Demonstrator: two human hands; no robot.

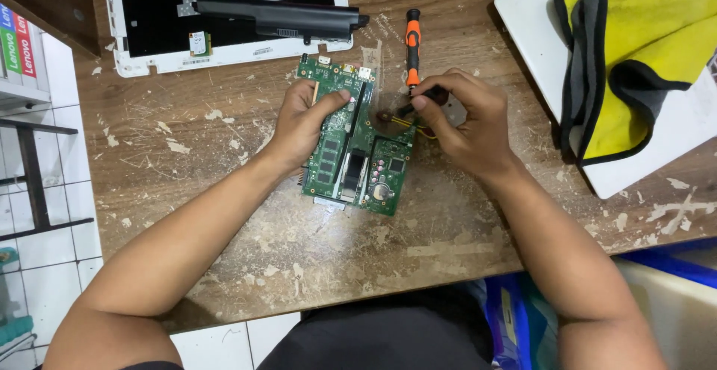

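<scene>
A person's left hand [302, 120] clamps the left edge of a green circuit board [357, 142] lying mid-table on a worn wooden table [224, 161]. The right hand [463, 120] pinches small wires [407, 122] at the board's three o'clock edge. An orange-handled screwdriver [411, 45] lies at twelve o'clock, a yellow cloth [635, 64] at two.

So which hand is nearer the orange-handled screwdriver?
Right. The right hand sits just below the screwdriver, fingertips close to its tip; the left hand grips the green circuit board, farther off.
</scene>
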